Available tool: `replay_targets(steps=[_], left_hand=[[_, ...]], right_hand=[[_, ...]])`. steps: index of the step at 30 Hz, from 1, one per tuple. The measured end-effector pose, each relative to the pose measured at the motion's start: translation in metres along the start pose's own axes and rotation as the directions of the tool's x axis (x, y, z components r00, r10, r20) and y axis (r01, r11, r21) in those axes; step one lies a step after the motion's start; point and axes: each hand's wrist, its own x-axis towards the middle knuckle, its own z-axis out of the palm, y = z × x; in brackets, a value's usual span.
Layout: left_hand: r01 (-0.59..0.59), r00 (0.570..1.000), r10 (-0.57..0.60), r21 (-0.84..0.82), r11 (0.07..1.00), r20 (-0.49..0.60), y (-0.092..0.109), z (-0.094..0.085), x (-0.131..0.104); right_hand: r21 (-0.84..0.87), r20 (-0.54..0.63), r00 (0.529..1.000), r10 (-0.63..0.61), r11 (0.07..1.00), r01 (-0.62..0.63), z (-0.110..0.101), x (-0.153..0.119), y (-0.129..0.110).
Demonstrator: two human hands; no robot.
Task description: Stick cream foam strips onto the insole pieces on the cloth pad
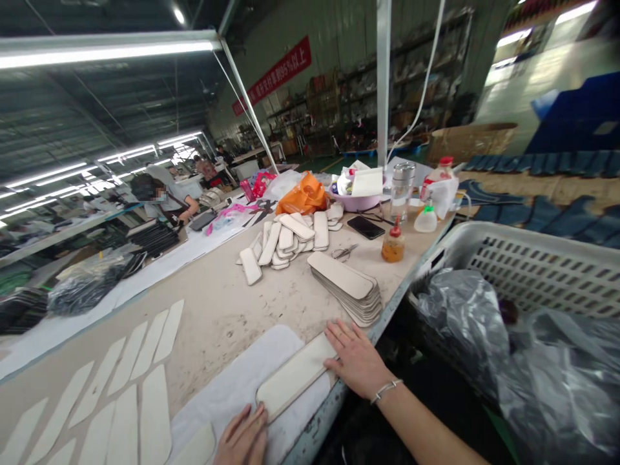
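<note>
On the white sheet (232, 381), a cream panel (298, 378) is steadied under unclosed fingers of the left hand (245, 436) and right hand (356, 361); the neat stack (341, 276) seems finished, the laid-out pieces (155, 410) seemingly left.

A single cream panel (296, 374), long and narrow with rounded corners and a darker rim, is lying flat, pale face up. It is extending lengthwise between the hands: its far end is resting beneath the right hand (357, 363), its near end is touching the left hand's (245, 434) fingertips.
</note>
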Motion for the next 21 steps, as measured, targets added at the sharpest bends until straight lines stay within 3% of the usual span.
replay_targets(steps=[4, 6, 10, 14, 18, 21], left_hand=[[0.252, 0.966, -0.258, -0.124, 0.96, -0.03, 0.009, -0.019, 0.047], [0.311, 0.95, -0.307, -0.158, 0.937, 0.05, 0.018, -0.019, 0.077], [0.377, 0.906, -0.317, -0.198, 0.905, 0.28, 0.038, -0.01, 0.134], [0.437, 0.847, -0.316, -0.22, 0.872, 0.427, 0.05, -0.007, 0.168], [0.555, 0.763, -0.32, -0.315, 0.77, 0.561, 0.053, -0.011, 0.171], [0.669, 0.695, -0.315, -0.42, 0.613, 0.646, 0.058, -0.016, 0.162]], right_hand=[[-0.027, -0.044, 0.999, -0.001, 1.0, 0.0, 0.003, 0.0, -0.001], [-0.045, -0.064, 0.998, 0.008, 0.999, -0.01, 0.002, -0.001, -0.001], [-0.059, -0.086, 0.996, 0.018, 0.998, -0.023, -0.002, -0.004, -0.004], [0.005, -0.174, 0.983, 0.051, 0.999, -0.051, -0.003, -0.006, -0.003], [0.353, -0.313, 0.931, 0.185, 0.933, -0.067, -0.003, -0.01, 0.001], [0.704, -0.309, 0.874, 0.376, 0.708, -0.055, -0.009, -0.014, -0.004]])
